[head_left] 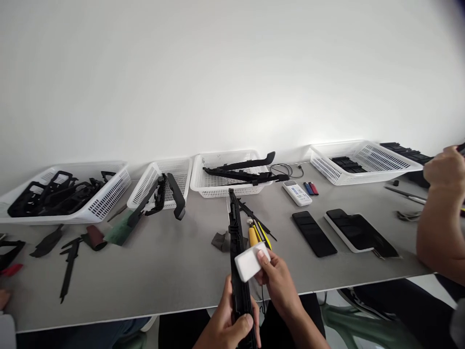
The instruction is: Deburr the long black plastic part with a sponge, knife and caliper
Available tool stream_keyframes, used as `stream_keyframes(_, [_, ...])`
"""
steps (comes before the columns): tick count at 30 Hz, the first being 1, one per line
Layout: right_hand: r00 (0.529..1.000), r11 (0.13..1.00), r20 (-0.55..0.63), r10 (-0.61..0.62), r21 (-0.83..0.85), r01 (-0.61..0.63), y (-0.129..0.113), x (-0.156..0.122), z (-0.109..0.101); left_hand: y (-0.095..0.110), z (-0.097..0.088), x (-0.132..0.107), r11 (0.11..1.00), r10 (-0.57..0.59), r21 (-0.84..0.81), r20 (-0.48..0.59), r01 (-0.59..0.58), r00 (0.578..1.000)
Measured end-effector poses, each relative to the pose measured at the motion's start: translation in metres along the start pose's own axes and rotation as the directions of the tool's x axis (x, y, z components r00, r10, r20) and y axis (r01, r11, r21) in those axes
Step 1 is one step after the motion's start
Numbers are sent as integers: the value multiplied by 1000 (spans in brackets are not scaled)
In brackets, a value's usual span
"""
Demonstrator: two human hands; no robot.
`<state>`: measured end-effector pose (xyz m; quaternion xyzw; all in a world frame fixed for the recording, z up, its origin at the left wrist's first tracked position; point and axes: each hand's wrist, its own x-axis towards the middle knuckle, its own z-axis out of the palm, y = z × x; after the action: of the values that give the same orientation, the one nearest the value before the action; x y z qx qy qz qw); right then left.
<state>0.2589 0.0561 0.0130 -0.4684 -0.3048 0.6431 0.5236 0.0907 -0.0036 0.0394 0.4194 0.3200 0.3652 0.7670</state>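
My left hand (232, 317) is wrapped round the lower end of a long, narrow black plastic part (237, 237), which points away from me over the table's front edge. In my right hand (278, 278) is a small white rounded rectangular block (250, 262), thumb on top. The block overlaps the black part in view; whether they touch I cannot tell. Just beyond my right hand lie a yellow-handled tool (252, 236) and a yellow-and-black cutter (264, 235). A dark crumpled scrap (221, 241) lies left of the black part.
White baskets hold black parts: left (109, 189), narrow (145, 182), middle (198, 179), right (323, 167). Right of me are a white labelled device (297, 193), lighters (311, 188), a black phone (314, 234) and a co-worker's arm (441, 213). Calipers (69, 266) lie left.
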Motion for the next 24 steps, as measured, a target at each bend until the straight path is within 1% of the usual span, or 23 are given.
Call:
stream_keyframes(2, [997,998,68,38,-42,-36,0,0,2,-3,1,-1,1000,-13,-14,-12,13,1000])
stream_keyframes(3, [997,998,65,36,-50,-32,-1,1,1,-5,0,-2,1000,-14,-11,-17,14,1000])
stream_keyframes(4, [999,999,29,16,-39,-14,-3,3,0,-6,0,-2,1000,-12,-4,-17,12,1000])
stream_keyframes(5, [999,1000,-37,-17,-14,17,-5,5,-1,-7,-1,-3,1000,-9,4,-10,9,1000])
stream_keyframes(7, [982,996,-171,-77,40,85,-10,8,-4,-8,-3,-3,1000,-11,14,20,11,1000])
stream_keyframes(8, [976,994,-199,-92,47,104,-12,9,-5,-9,-5,-4,1000,-20,15,35,19,999])
stream_keyframes(9, [976,993,-194,-101,37,110,-13,10,-5,-8,-6,-4,999,-31,15,45,30,999])
stream_keyframes(11, [985,994,-134,-107,-10,106,-14,10,-4,-8,-7,-4,999,-45,29,48,44,998])
stream_keyframes(12, [986,994,-125,-108,-19,107,-14,10,-3,-7,-7,-4,998,-49,42,43,47,998])
stream_keyframes(13, [983,994,-145,-113,-10,113,-13,10,-1,-7,-7,-4,997,-50,54,38,47,998])
stream_keyframes(15, [961,989,-248,-125,45,140,-10,10,1,-6,-6,-4,997,-48,58,36,46,998])
stream_keyframes(16, [952,987,-281,-122,68,146,-9,9,3,-6,-5,-4,998,-46,48,34,44,998])
stream_keyframes(17, [955,987,-276,-111,80,138,-7,9,3,-5,-4,-3,999,-35,35,26,35,999])
stream_keyframes(18, [972,991,-219,-87,76,106,-6,7,4,-5,-4,-3,1000,-16,24,10,16,1000])
stream_keyframes(19, [990,996,-134,-53,59,61,-4,6,4,-5,-4,-3,1000,6,18,-10,-6,1000])
stream_keyframes(21, [999,1000,25,22,18,-23,-2,3,2,-5,-6,-3,999,41,13,-42,-40,998])
stream_keyframes(22, [996,999,72,49,10,-50,-2,2,0,-6,-7,-3,999,48,8,-45,-48,998])
stream_keyframes(24, [990,997,120,76,19,-79,-2,-1,-3,-7,-8,-3,999,43,-21,-34,-44,998])
